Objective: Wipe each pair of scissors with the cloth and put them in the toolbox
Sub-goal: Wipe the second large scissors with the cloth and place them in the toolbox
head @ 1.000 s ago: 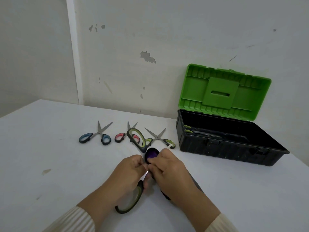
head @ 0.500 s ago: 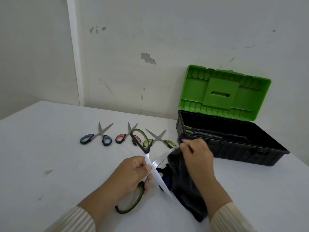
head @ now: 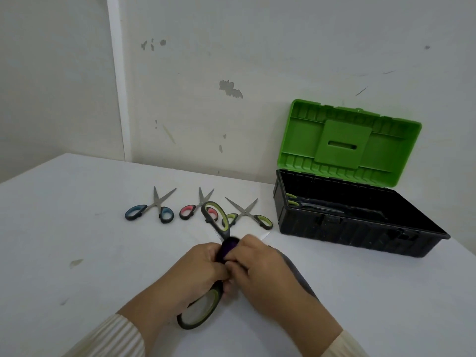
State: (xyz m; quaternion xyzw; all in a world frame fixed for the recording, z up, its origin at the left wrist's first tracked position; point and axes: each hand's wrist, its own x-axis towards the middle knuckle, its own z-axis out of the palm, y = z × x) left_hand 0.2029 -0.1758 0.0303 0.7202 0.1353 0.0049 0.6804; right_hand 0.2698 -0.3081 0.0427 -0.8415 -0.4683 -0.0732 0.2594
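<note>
**Both hands clamped on the open scissors**

The left hand [head: 198, 269] has its fingers curled round the big scissors [head: 201, 310] near the pivot. The right hand [head: 265, 269] has its fingers pinching the dark cloth [head: 228, 247] onto a blade, whose tip shows past the knuckles. Beyond them lie the blue pair [head: 152, 210], pink pair [head: 195, 208] and green pair [head: 247, 213] in a row. The toolbox [head: 360, 235] stands open at right with its lid against the wall and a pair inside. Bare tabletop [head: 77, 240] spreads left.

Green-lidded black toolbox [head: 334, 229], blue-handled scissors [head: 150, 211], pink-handled scissors [head: 192, 210], dark purple cloth [head: 228, 247], white table [head: 77, 253]
</note>
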